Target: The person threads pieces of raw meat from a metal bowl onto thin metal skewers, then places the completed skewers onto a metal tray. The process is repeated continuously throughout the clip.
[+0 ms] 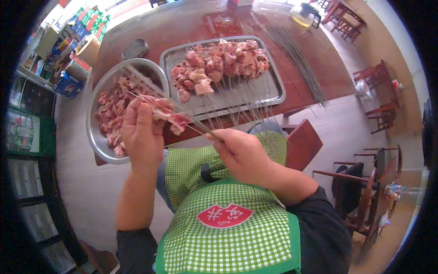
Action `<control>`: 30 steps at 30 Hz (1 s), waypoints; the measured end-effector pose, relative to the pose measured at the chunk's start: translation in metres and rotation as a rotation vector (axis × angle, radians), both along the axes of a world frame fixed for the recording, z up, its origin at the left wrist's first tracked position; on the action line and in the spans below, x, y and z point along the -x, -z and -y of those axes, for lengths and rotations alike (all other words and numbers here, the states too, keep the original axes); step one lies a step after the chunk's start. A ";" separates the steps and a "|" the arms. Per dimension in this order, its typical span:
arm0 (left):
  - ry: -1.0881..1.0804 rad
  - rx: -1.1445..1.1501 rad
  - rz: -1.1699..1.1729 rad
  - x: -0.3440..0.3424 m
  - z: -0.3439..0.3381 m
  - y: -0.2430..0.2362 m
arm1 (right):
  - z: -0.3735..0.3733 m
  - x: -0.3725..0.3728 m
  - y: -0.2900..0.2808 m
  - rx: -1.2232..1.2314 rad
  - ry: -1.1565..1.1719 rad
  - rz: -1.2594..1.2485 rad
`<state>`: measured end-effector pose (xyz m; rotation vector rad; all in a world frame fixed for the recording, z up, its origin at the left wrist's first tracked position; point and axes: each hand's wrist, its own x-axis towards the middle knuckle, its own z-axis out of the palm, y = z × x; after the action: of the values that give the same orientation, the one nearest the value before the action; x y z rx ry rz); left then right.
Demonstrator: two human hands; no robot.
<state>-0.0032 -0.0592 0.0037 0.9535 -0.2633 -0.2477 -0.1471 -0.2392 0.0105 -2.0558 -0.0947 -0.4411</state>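
My right hand [240, 153] is closed round the lower end of a thin metal skewer [197, 130], which slants up to the left. Pieces of raw meat [178, 122] are threaded along it. Fingers and thumb of my left hand [142, 130] pinch meat near the skewer's upper part, and the pointed tip shows beyond them. Under and beside my left hand is a round metal bowl [92, 132] of cut raw meat [109, 112]. To its right a rectangular metal tray [191, 106] bears a heap of loaded meat skewers [219, 64], their bare ends toward me.
A bundle of bare metal skewers [296, 57] lies right of the tray on the brown table [337, 75]. Beyond stands a glass pitcher [305, 16] of yellow liquid. A small metal dish [135, 49] sits behind the bowl. A wooden stool [303, 146] is below the table's near edge.
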 end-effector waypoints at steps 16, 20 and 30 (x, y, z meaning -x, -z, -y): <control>0.163 -0.584 0.208 -0.048 -0.025 -0.034 | 0.051 -0.020 -0.008 -0.182 0.204 -0.078; 0.140 -0.614 0.152 -0.058 -0.045 -0.029 | 0.066 -0.047 0.003 -0.522 0.252 -0.376; 0.017 -0.698 0.098 -0.092 -0.077 -0.037 | 0.064 -0.004 -0.006 -0.486 0.297 -0.366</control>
<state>0.0891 0.0176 0.0410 1.6576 -0.2795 -0.3169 -0.1431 -0.3029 0.0164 -1.6365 0.4982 -0.2295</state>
